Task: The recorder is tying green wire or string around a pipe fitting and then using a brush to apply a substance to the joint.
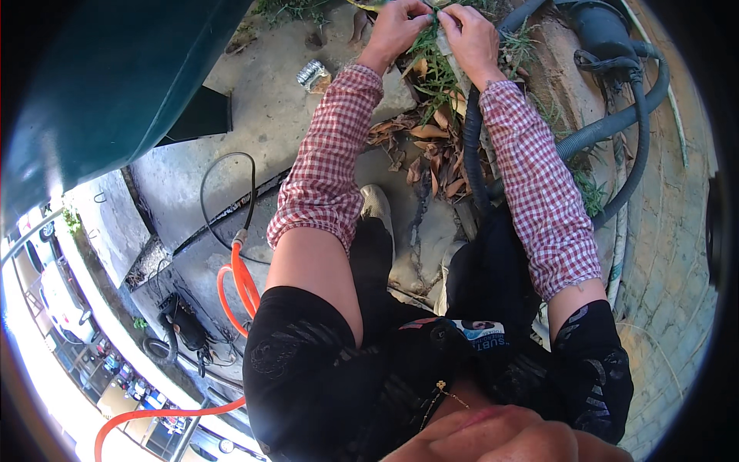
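My left hand (pixel 394 32) and my right hand (pixel 473 45) meet at the top edge of the view, thumbs and fingertips pinched close together. Between them a small bit of something green shows, too small to name. Just under the right fingertips lies a pale, partly see-through piece (pixel 443 41) on a slim light-coloured pipe. Green weeds (pixel 433 77) grow right below both hands, with dry brown leaves (pixel 431 132) heaped behind them. Checked red-and-white sleeves cover both forearms.
Dark hoses (pixel 473 146) and a thick grey corrugated hose (pixel 596 132) run along the right, beside a black round housing (pixel 603 32). A dark green tank (pixel 100 92) fills the upper left. An orange hose (pixel 245 281) and a crumpled silvery wrapper (pixel 313 75) lie on concrete.
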A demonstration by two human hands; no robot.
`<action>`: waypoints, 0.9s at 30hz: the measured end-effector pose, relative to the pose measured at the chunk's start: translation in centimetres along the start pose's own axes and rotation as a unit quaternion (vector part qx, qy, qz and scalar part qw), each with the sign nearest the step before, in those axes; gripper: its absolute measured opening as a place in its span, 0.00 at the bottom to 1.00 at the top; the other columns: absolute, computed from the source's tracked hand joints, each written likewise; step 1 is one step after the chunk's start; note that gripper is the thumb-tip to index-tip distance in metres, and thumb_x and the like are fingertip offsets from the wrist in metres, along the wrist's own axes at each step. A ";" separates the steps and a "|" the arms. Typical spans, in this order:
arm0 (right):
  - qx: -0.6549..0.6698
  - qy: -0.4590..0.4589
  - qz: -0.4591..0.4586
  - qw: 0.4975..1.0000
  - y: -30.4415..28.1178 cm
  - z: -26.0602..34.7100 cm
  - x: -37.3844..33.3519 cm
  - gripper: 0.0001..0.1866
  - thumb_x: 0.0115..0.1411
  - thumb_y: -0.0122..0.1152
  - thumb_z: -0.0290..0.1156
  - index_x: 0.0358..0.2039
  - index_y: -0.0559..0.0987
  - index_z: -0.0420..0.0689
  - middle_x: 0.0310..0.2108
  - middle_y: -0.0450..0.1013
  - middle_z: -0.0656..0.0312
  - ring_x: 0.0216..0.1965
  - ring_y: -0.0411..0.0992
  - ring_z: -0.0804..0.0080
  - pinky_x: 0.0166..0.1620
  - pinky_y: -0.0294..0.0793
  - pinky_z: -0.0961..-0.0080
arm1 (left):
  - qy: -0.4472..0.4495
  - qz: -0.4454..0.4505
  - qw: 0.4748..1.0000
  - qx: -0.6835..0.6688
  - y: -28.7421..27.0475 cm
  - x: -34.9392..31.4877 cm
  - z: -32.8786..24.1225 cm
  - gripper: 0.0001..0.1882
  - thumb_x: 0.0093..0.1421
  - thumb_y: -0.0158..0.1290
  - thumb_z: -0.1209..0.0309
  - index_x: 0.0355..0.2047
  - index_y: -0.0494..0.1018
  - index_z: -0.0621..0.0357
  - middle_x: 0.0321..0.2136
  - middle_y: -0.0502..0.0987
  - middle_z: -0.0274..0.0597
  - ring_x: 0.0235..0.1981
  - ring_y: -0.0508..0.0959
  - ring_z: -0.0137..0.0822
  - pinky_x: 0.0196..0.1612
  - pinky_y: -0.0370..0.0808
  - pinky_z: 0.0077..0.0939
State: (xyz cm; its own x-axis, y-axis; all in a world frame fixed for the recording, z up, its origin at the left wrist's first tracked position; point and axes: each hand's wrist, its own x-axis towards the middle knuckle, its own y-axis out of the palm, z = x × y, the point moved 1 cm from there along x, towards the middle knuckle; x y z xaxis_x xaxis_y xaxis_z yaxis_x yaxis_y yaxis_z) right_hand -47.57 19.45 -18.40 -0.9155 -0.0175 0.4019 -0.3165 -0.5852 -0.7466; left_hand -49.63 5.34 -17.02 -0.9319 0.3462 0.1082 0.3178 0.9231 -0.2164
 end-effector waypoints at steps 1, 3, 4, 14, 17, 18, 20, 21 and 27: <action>0.002 0.000 0.000 1.000 0.0 0.3 0.1 0.08 0.61 0.48 0.33 0.28 0.74 0.47 0.23 0.70 0.61 0.23 0.68 0.71 0.27 0.67 0.69 | -0.001 -0.001 1.000 0.002 -0.2 -0.1 0.1 0.08 0.55 0.48 0.74 0.22 0.68 0.67 0.15 0.67 0.39 0.16 0.64 0.27 0.21 0.62 0.24; 0.104 0.033 0.024 0.994 -0.2 0.5 0.2 0.09 0.60 0.50 0.32 0.25 0.72 0.43 0.17 0.65 0.63 0.17 0.62 0.71 0.22 0.64 0.73 | -0.029 -0.005 0.999 0.016 -0.7 -0.4 0.2 0.08 0.55 0.48 0.73 0.22 0.68 0.67 0.15 0.67 0.38 0.16 0.64 0.26 0.21 0.62 0.23; 0.104 0.033 0.022 0.994 -0.1 0.1 0.1 0.09 0.60 0.50 0.32 0.25 0.72 0.43 0.17 0.65 0.63 0.17 0.62 0.71 0.22 0.64 0.73 | -0.027 -0.004 1.000 0.016 -0.7 -0.3 0.2 0.08 0.55 0.48 0.73 0.22 0.68 0.67 0.15 0.67 0.38 0.16 0.64 0.26 0.21 0.62 0.23; 0.509 0.236 0.020 0.827 1.2 -2.9 -1.3 0.09 0.57 0.55 0.33 0.25 0.75 0.42 0.19 0.70 0.69 0.17 0.63 0.86 0.22 0.63 0.89 | -0.057 0.015 0.998 -0.003 -0.4 0.0 -1.1 0.08 0.57 0.47 0.74 0.22 0.67 0.64 0.15 0.65 0.37 0.16 0.63 0.27 0.23 0.62 0.24; 0.509 0.211 -0.087 0.830 -1.3 -4.3 1.2 0.09 0.57 0.55 0.33 0.26 0.76 0.41 0.19 0.71 0.65 0.17 0.64 0.84 0.22 0.63 0.89 | -0.071 0.027 0.997 -0.024 -1.1 -0.1 -0.6 0.08 0.56 0.47 0.74 0.22 0.66 0.64 0.15 0.65 0.36 0.16 0.62 0.26 0.23 0.62 0.24; 0.490 0.176 -0.148 0.841 -3.2 -4.1 2.8 0.09 0.57 0.55 0.34 0.26 0.76 0.41 0.19 0.71 0.65 0.17 0.64 0.84 0.22 0.63 0.88 | -0.075 0.034 0.996 -0.037 -1.6 -0.3 0.1 0.08 0.56 0.47 0.74 0.21 0.66 0.63 0.15 0.64 0.36 0.16 0.62 0.27 0.23 0.62 0.24; 0.434 0.249 -0.135 0.855 -5.5 -1.2 1.9 0.14 0.59 0.50 0.30 0.19 0.66 0.36 0.14 0.61 0.58 0.16 0.60 0.67 0.22 0.61 0.73 | -0.071 0.024 0.997 -0.017 -1.9 -0.4 1.4 0.08 0.57 0.46 0.74 0.21 0.65 0.63 0.15 0.64 0.36 0.16 0.62 0.26 0.23 0.62 0.24; 0.470 0.296 -0.143 0.819 -4.2 -1.4 1.2 0.15 0.57 0.50 0.27 0.17 0.61 0.35 0.14 0.59 0.59 0.15 0.59 0.69 0.21 0.57 0.73 | -0.063 0.021 0.998 -0.001 -2.0 -0.3 1.8 0.09 0.57 0.46 0.74 0.21 0.65 0.62 0.15 0.63 0.36 0.16 0.62 0.26 0.23 0.63 0.24; 0.105 0.032 0.020 0.994 -1.8 0.1 0.8 0.19 0.52 0.58 0.46 0.31 0.78 0.41 0.32 0.73 0.63 0.26 0.70 0.76 0.33 0.69 0.78 | 0.037 -0.022 0.999 -0.029 -1.8 0.9 6.2 0.07 0.52 0.53 0.74 0.29 0.74 0.66 0.23 0.76 0.33 0.24 0.72 0.21 0.27 0.69 0.17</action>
State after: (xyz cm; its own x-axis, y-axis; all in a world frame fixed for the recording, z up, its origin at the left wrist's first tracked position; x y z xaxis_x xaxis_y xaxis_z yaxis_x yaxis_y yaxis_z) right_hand -47.72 20.42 -16.67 -0.9425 0.0043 0.3342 -0.2271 -0.7419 -0.6309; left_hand -52.09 2.98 -22.55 -0.9305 0.3144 0.1880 0.2882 0.9451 -0.1541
